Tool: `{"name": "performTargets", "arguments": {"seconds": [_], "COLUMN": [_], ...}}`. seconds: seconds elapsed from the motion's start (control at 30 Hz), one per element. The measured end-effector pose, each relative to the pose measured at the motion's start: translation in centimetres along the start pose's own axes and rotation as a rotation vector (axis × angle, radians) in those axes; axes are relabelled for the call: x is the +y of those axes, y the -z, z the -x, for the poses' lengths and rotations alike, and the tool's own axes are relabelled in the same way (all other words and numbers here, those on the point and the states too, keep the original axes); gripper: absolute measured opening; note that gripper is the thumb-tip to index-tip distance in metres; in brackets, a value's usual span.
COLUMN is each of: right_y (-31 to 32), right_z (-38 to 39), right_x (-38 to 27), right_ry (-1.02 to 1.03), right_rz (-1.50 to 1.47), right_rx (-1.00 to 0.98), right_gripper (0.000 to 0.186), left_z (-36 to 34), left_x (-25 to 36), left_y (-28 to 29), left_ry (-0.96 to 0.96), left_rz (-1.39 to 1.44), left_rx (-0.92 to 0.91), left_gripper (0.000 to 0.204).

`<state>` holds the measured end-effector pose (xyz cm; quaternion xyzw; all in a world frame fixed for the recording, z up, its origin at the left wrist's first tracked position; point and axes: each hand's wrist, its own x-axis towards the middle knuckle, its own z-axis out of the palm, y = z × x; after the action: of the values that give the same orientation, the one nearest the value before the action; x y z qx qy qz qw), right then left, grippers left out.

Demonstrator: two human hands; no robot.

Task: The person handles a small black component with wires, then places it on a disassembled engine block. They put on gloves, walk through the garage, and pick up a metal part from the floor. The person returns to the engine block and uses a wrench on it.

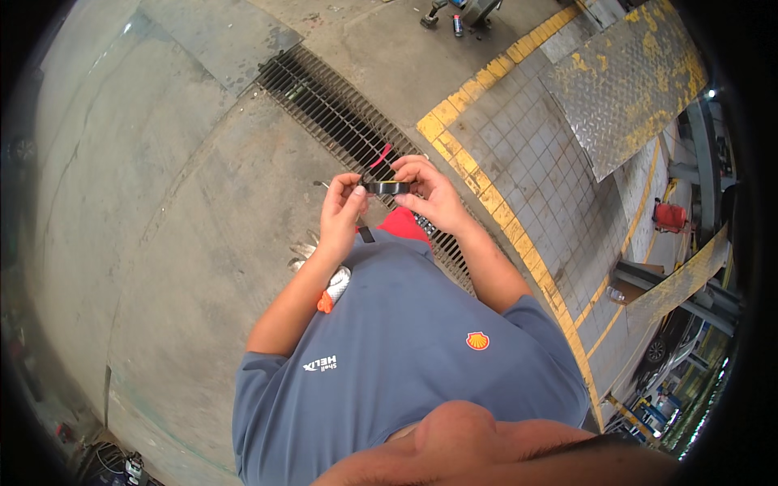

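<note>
A black ring-shaped roll, which looks like electrical tape, is held up edge-on in front of my waist, with a little yellow at its upper edge. My right hand grips its right side between thumb and fingers. At the left end, the thumb and fingers of my left hand pinch the black material; whether a loose end is between them is too small to tell. A pink-red strip shows just beyond the hands, above the floor grate. White gloves with an orange cuff hang at my waist beside my left forearm.
A metal drain grate runs diagonally through the concrete floor under my hands. To the right, a yellow painted line borders a tiled area with a worn tread-plate ramp. A can stands near a wheeled thing at the top.
</note>
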<state>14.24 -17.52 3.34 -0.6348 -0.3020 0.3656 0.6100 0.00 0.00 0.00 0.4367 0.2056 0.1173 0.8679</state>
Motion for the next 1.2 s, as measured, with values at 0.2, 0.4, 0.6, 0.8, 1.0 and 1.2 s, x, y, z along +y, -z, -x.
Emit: {"name": "performTargets", "arguments": {"seconds": [0.2,0.4,0.6,0.8,1.0,1.2], "right_y": [-0.5,0.6,1.2,0.9,1.1,2.0], "right_z": [0.3,0.7,0.1,-0.4,-0.2,0.5], "right_x": [-0.7,-1.5,-1.7,-0.1,3.1,7.0], "right_ry": [-0.008,-0.205,-0.012,0.293,0.169,-0.293], "right_rz": [-0.075,-0.340,0.281,0.642,0.609,-0.296], "right_rx": [-0.128,-0.129,-0.152,-0.064,-0.189,-0.320], "right_gripper": [0.027,0.021,0.022,0.020,0.039,0.041], "left_z": [0.4,0.4,0.4,0.2,0.4,0.9], "left_x": [0.7,0.2,0.5,0.6,1.0,1.0], "left_y": [-0.3,-1.8,-1.4,-0.4,-1.1,-1.1], "left_ry": [0.049,0.041,0.165,0.306,0.357,0.386], "left_rz": [-0.007,0.086,0.246,0.319,0.148,0.024], "left_rx": [0.050,0.052,0.047,-0.105,-0.082,-0.236], "left_gripper": [0.019,0.017,0.015,0.015,0.013,0.013]}}
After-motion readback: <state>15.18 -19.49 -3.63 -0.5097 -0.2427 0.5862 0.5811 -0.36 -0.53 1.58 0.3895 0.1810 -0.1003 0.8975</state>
